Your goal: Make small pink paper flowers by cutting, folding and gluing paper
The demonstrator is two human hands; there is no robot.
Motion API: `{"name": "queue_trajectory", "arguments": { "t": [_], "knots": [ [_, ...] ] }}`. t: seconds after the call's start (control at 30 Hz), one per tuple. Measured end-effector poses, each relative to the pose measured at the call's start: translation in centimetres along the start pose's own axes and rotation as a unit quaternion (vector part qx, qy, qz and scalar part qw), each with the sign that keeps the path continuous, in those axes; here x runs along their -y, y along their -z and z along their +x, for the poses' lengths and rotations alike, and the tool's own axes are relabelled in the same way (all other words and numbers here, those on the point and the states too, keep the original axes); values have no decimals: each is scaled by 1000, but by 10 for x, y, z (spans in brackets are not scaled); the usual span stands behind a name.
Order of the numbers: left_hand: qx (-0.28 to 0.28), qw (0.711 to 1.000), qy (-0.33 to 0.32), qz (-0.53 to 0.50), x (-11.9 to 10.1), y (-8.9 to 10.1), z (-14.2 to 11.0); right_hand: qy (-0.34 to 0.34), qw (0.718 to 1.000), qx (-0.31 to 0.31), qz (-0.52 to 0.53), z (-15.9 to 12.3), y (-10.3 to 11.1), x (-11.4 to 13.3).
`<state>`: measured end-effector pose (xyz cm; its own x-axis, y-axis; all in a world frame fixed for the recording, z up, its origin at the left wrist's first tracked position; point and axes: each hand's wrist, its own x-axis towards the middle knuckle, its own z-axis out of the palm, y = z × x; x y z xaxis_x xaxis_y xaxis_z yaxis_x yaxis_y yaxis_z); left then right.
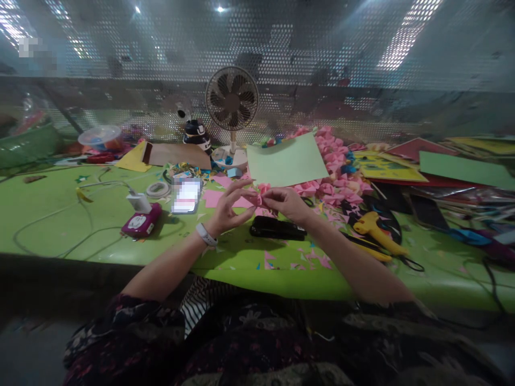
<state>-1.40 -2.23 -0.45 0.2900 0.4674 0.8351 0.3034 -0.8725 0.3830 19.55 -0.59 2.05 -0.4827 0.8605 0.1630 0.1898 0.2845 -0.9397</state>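
Note:
Both my hands meet over the middle of the green table, pinching a small folded pink paper flower (260, 197) between them. My left hand (230, 208), with a white band on its wrist, has its thumb and fingertips at the flower's left side. On the other side, my right hand (288, 203) closes thumb and fingers on it. Just below the hands lies a black stapler (277, 228). Flat pink paper (215, 198) is partly hidden behind my left hand. A pale green sheet (287, 161) rests beyond, against a heap of pink paper flowers (332, 153).
A phone (185, 195), a tape roll (158, 190) and a purple box (141, 221) with a white charger and cables are at left. A fan (232, 102) stands behind. At right lie a yellow glue gun (376, 231), a dark phone (429, 212) and paper scraps.

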Motion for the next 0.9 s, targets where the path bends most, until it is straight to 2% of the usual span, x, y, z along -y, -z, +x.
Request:
{"name": "queue_trajectory", "arguments": {
  "t": [0.23, 0.5, 0.73, 0.9],
  "knots": [
    [4, 1000, -19, 10, -6, 0, 1, 58, 992, -34, -105, -2, -4, 2],
    [10, 1000, -6, 0, -1, -1, 0, 136, 953, -86, -258, -5, -7, 2],
    [33, 999, 1, -36, -4, 0, 1, 152, 941, -96, -288, -5, -5, 1],
    [48, 998, 1, -50, -9, 5, 3, 177, 939, -128, -264, -2, 5, -2]
  ]
}}
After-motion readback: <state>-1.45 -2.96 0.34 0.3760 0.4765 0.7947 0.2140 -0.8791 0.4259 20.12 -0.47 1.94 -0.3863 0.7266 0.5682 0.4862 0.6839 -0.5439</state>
